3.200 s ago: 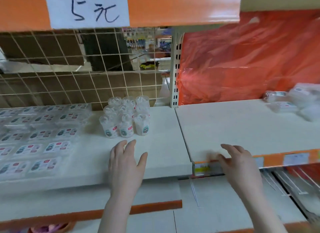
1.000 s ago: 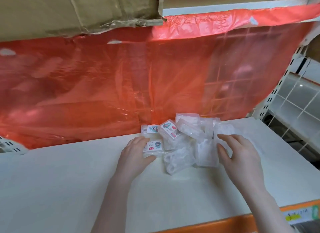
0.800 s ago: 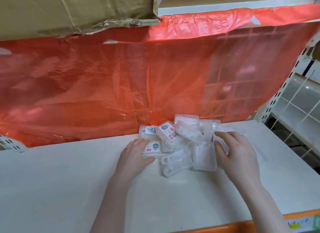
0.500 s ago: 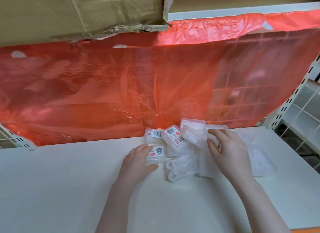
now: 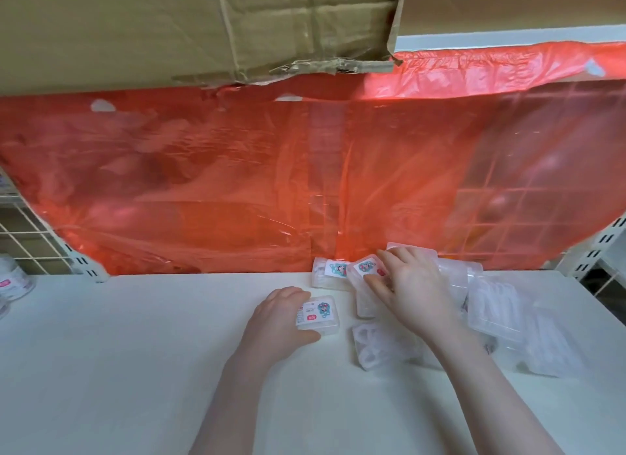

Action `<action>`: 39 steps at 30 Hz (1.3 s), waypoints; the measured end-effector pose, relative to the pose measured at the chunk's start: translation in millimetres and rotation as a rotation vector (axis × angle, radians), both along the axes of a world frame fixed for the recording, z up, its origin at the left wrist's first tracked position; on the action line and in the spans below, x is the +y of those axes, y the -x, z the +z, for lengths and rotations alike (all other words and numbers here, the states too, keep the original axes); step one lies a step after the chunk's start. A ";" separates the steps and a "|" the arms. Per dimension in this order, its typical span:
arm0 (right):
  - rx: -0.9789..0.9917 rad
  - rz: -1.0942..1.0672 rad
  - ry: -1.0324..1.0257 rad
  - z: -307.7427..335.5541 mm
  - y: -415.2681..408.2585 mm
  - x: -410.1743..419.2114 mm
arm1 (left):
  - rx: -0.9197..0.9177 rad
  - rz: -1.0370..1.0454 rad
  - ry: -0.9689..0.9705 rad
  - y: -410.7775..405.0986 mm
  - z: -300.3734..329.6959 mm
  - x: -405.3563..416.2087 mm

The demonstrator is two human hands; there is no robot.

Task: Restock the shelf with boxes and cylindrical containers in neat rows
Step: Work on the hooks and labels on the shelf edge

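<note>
Head view is showing a person working at a pale shelf (image 5: 135,370), and since half a second ago the left hand (image 5: 281,322) has been drawing one labelled clear box (image 5: 318,315) a little leftward out of the jumble, so it is now lying flat and apart from the rest. The fingers of that hand are curling over the box's left side with the thumb under its near edge, holding it. The right hand (image 5: 411,292) has moved further left and deeper into the heap of clear plastic boxes (image 5: 491,305), and its fingers are now pinching a tilted labelled box (image 5: 367,271). Judging by this, the sorting is just beginning: one box is freed and a second is being picked out, while no neat row is formed here yet.

Behind the tilted box, another labelled box (image 5: 330,273) is lying against a red plastic sheet (image 5: 237,190) that is hanging across the wire back panel. An unlabelled clear case (image 5: 372,349) is lying loose near the right wrist. Torn cardboard (image 5: 203,31) is overhanging from above. At the far left edge, cylindrical containers (image 5: 12,282) are standing on the neighbouring shelf. The overlapping boxes are likely to slide as one is being lifted.
</note>
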State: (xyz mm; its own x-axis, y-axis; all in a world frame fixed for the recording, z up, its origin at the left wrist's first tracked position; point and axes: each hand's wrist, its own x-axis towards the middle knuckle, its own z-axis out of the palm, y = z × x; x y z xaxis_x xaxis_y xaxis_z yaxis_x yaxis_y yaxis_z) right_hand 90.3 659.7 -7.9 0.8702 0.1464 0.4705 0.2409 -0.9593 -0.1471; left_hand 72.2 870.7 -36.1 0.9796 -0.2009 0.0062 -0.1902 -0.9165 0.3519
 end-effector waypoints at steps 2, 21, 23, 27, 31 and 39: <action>0.027 -0.030 0.064 0.4 -1.1 5.0 | 0.009 -0.021 -0.004 -1.9 -2.4 -2.0; 0.373 -0.163 0.299 15.2 -3.7 25.7 | 0.112 0.081 0.033 7.2 -0.4 37.5; 0.399 -0.141 0.306 16.9 -2.2 24.7 | 0.115 0.075 0.031 7.6 -0.5 35.7; 0.421 -0.107 0.328 19.9 2.0 23.3 | 0.106 0.054 0.028 7.8 -0.1 28.2; 0.367 -0.039 0.320 16.5 9.6 22.8 | 0.096 0.063 -0.003 10.9 1.5 27.4; 0.105 0.135 0.248 1.4 29.1 21.5 | 0.079 0.125 -0.020 32.9 13.0 42.6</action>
State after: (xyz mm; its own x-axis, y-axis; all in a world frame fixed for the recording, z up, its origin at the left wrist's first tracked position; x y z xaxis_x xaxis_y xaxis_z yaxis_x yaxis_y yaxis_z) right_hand 61.3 681.2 -6.5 0.8769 0.3635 0.3146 0.3649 -0.9293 0.0567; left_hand 39.3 913.3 -23.1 0.9943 -0.0765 -0.0747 -0.0464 -0.9382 0.3430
